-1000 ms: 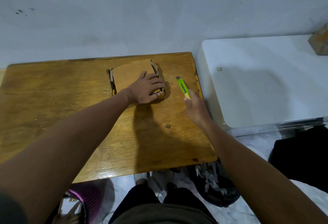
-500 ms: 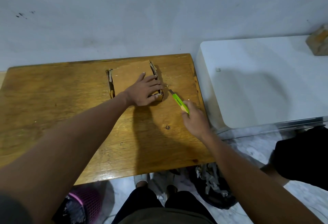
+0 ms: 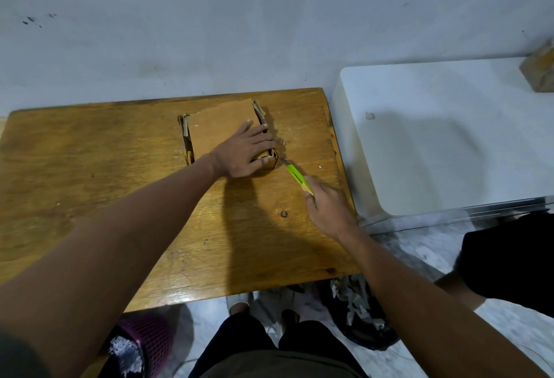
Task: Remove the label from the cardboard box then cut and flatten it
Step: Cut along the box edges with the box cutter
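A small brown cardboard box (image 3: pixel 220 124) lies on the wooden table (image 3: pixel 120 186) near its far edge, its side flaps showing at left and right. My left hand (image 3: pixel 247 151) presses flat on the box's near right part, fingers spread and straight. My right hand (image 3: pixel 326 208) grips a green utility knife (image 3: pixel 295 175) by its rear end. The knife's blade tip touches the box's near right corner, just beside my left fingertips.
A white appliance top (image 3: pixel 449 138) stands right of the table, with a brown block (image 3: pixel 539 67) at its far right. Below the table edge are a purple mesh bin (image 3: pixel 147 344) and a black bag with paper scraps (image 3: pixel 359 314). My legs are at bottom centre.
My right hand swung the knife from pointing away, right of the box, down and left until the blade reached the box's near right corner. My left hand stayed pressed on the box.
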